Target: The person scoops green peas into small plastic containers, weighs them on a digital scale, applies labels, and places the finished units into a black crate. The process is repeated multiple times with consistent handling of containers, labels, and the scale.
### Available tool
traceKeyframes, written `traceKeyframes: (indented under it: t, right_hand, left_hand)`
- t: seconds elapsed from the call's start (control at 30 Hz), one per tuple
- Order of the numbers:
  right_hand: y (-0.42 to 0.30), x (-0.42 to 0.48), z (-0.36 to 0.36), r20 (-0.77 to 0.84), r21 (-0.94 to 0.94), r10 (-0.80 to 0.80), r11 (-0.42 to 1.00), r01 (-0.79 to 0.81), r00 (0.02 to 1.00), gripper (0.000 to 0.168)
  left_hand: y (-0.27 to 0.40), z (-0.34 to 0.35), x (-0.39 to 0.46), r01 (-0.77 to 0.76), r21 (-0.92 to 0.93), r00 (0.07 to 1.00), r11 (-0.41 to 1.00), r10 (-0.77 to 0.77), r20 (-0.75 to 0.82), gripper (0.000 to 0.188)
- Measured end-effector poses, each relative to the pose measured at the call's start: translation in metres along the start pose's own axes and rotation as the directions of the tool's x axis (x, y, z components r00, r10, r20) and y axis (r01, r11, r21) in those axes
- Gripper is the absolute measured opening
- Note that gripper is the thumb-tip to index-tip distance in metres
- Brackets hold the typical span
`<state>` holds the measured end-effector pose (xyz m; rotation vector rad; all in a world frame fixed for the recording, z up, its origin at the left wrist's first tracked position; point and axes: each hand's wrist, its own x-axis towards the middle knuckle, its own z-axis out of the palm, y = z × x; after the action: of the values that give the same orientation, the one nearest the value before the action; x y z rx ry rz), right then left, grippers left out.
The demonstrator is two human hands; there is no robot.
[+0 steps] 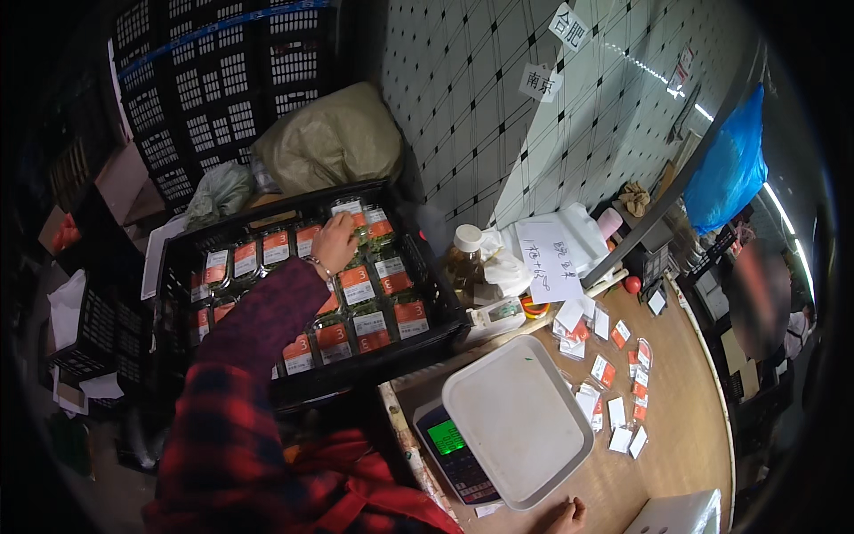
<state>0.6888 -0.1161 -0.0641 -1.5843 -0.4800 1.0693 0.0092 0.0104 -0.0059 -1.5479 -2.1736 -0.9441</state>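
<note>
My left hand [335,243] reaches into a black plastic crate [427,337], its fingertips on a clear plastic pack [349,208] in the far row. Whether the fingers grip this pack or only rest on it is not plain. Rows of similar packs with orange-and-white labels fill the crate, and green leafy contents show through some lids, as in the pack [357,286] near my wrist. My right hand [568,517] is partly cut off by the bottom edge, fingers curled, over the tabletop. It is nearest to a digital scale [460,460] with a pale tray [517,420] on top.
Loose labels [604,372] lie scattered over the wooden table [680,427]. Behind the crate stand a bulging woven sack [333,143] and stacked black crates [220,80]. A capped bottle [467,257] and a handwritten sheet [548,263] sit beside the crate. A blue bag [727,167] hangs at right.
</note>
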Motion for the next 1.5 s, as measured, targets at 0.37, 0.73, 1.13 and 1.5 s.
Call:
traceKeyframes:
  t: [0.37, 0.73, 1.13, 1.5]
  right_hand:
    - [0.038, 0.047, -0.024, 0.05, -0.162, -0.469, 0.867, 0.471, 0.882, 0.012]
    - [0.005, 0.029, 0.001, -0.047, -0.108, -0.129, 0.987, 0.123, 0.991, 0.019]
    - [0.01, 0.047, -0.013, 0.097, -0.358, -0.287, 0.883, 0.303, 0.953, 0.021]
    - [-0.141, 0.27, 0.039, 0.14, -0.656, -0.639, 0.512, 0.554, 0.756, 0.05]
  left_hand:
    - [-0.043, 0.029, -0.018, -0.035, 0.223, 0.97, 0.974, -0.02, 0.241, 0.036]
    - [-0.004, -0.005, -0.005, 0.029, -0.36, 0.804, 0.932, 0.192, 0.562, 0.031]
    - [0.129, -0.07, -0.116, -0.106, -0.236, 0.662, 0.966, 0.246, 0.708, 0.055]
    - [0.16, -0.065, -0.134, 0.065, -0.014, 0.815, 0.998, -0.045, 0.577, 0.064]
